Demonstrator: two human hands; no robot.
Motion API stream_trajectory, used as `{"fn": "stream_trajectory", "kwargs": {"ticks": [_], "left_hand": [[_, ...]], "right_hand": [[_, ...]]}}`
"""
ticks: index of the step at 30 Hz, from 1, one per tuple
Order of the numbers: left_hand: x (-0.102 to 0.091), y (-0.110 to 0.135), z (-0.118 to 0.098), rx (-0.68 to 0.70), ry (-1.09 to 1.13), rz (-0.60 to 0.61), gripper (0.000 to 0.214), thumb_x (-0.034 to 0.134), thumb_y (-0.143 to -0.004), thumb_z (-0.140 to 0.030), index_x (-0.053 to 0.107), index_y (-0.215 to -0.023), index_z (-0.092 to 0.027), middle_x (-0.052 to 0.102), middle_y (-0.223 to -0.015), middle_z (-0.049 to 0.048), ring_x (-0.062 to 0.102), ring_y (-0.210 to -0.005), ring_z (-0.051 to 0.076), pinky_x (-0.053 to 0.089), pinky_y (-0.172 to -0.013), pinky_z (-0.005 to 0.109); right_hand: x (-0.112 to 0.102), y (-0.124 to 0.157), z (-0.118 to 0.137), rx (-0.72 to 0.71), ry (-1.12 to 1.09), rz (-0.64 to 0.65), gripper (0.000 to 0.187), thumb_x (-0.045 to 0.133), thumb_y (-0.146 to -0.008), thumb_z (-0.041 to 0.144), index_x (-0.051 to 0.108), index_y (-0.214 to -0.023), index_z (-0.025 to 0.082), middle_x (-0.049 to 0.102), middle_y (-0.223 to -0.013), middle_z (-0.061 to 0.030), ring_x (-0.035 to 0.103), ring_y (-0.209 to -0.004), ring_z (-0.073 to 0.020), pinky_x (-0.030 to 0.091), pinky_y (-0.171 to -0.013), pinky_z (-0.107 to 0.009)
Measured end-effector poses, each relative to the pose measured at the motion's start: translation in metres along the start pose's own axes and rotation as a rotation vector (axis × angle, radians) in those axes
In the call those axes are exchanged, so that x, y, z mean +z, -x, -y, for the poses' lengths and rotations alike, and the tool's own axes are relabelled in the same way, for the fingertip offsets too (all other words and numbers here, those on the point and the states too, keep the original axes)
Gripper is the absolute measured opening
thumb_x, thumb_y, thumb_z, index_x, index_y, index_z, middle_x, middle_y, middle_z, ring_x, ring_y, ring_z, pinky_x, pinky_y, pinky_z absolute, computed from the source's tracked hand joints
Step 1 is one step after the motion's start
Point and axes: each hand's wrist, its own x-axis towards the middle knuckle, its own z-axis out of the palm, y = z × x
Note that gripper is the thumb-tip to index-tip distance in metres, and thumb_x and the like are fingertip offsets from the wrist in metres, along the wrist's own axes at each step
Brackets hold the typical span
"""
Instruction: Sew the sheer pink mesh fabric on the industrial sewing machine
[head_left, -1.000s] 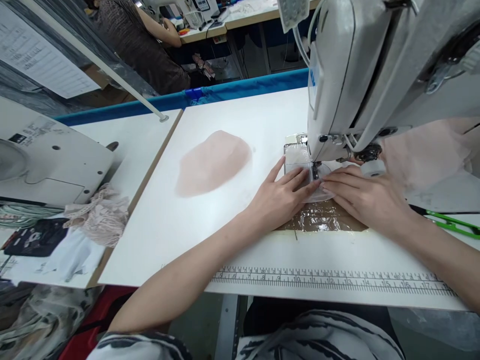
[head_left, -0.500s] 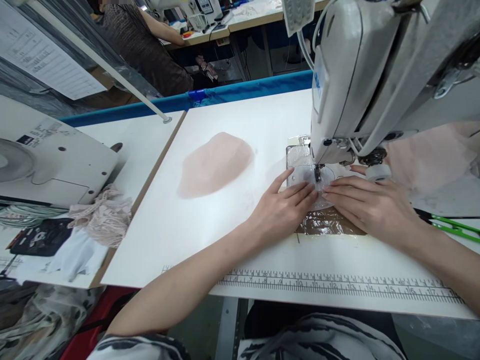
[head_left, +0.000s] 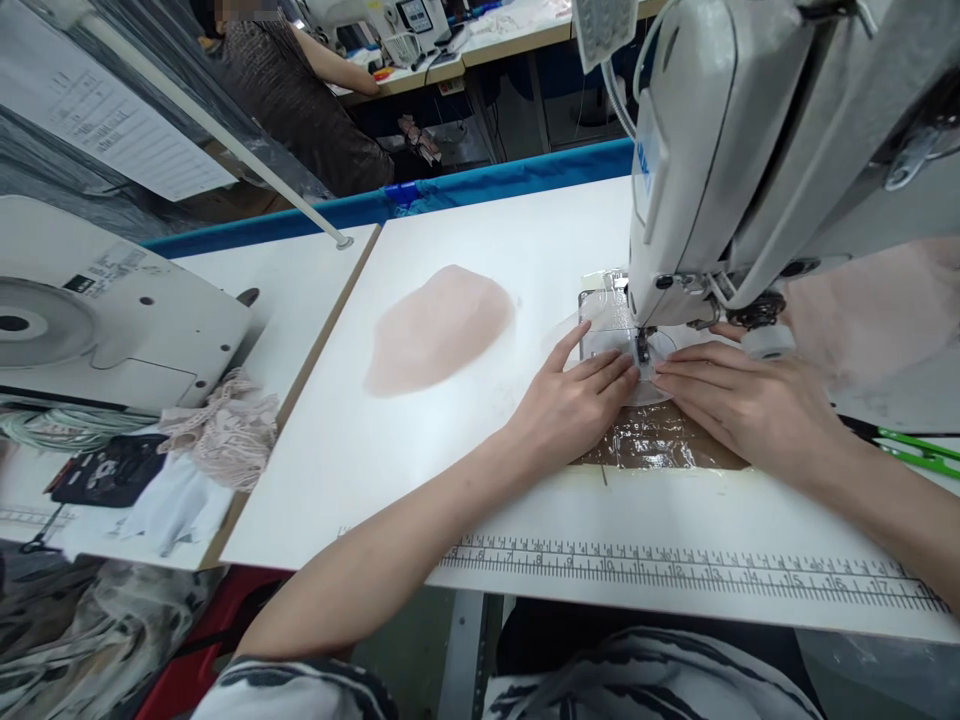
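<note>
My left hand [head_left: 574,400] and my right hand [head_left: 739,400] lie flat on a thin, almost see-through piece of fabric [head_left: 660,388] at the needle [head_left: 643,345] of a white sewing machine [head_left: 750,150]. The fingers of both hands are stretched out and their tips nearly meet just in front of the presser foot. The fabric rests partly on a brown taped patch [head_left: 660,445] of the white table [head_left: 480,250]. A stack of pale pink fabric pieces [head_left: 442,325] lies to the left of my left hand.
A ruler strip [head_left: 675,575] runs along the table's front edge. Green snips [head_left: 915,445] lie at the right. Pink lace [head_left: 225,430], a second machine [head_left: 112,320] and clutter sit on the left table. Another person [head_left: 300,90] works at a bench behind.
Both hands have stayed flat on the fabric by the needle, shifting slightly. The view has drifted a little.
</note>
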Motion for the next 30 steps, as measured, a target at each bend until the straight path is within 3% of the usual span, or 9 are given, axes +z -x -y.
{"fn": "stream_trajectory", "kwargs": {"ticks": [6,18,25,28,30], "left_hand": [[0.0037,-0.0023,0.0019,-0.01,-0.021,-0.016,0.029,0.044,-0.102,-0.016,0.067,-0.12,-0.014,0.071,-0.124,0.0084,0.067,-0.118,0.02,0.037,-0.119,0.055],[0.0055,-0.0026,0.0031,-0.027,0.009,0.011,0.028,0.048,-0.102,-0.016,0.065,-0.123,-0.01,0.069,-0.128,0.0112,0.066,-0.12,0.021,0.034,-0.121,0.054],[0.004,-0.0013,0.0027,-0.009,-0.038,-0.016,0.03,0.045,-0.103,-0.017,0.064,-0.124,-0.011,0.07,-0.126,0.0089,0.066,-0.119,0.02,0.039,-0.118,0.051],[0.0016,-0.0009,0.0018,-0.06,-0.023,-0.026,0.037,0.047,-0.103,-0.033,0.063,-0.126,-0.009,0.068,-0.129,0.0107,0.064,-0.123,0.022,0.04,-0.117,0.048],[-0.0013,-0.0001,0.0006,-0.114,-0.031,-0.01,0.054,0.047,-0.101,-0.05,0.061,-0.13,-0.006,0.064,-0.134,0.014,0.06,-0.127,0.026,0.04,-0.116,0.048]], "right_hand": [[0.0056,0.001,-0.0026,0.041,-0.017,-0.004,0.031,0.049,-0.098,0.013,0.07,-0.118,0.023,0.074,-0.115,-0.0049,0.069,-0.107,-0.0249,0.052,-0.096,-0.047],[0.0001,-0.0049,0.0004,0.035,0.053,-0.075,0.028,0.05,-0.098,0.01,0.073,-0.107,0.022,0.076,-0.111,-0.0028,0.071,-0.1,-0.0232,0.054,-0.091,-0.044],[-0.002,-0.0064,0.0015,-0.02,0.123,-0.083,0.03,0.048,-0.094,0.002,0.073,-0.104,0.016,0.076,-0.11,-0.0053,0.071,-0.101,-0.0235,0.054,-0.093,-0.041],[-0.0021,-0.0073,0.0024,-0.022,0.114,-0.095,0.03,0.048,-0.093,0.002,0.073,-0.105,0.014,0.076,-0.11,-0.006,0.072,-0.097,-0.0232,0.054,-0.096,-0.042],[-0.0036,-0.0082,0.0031,-0.016,0.093,-0.096,0.03,0.047,-0.094,0.005,0.074,-0.104,0.013,0.076,-0.11,-0.0069,0.073,-0.095,-0.0231,0.053,-0.097,-0.043]]}}
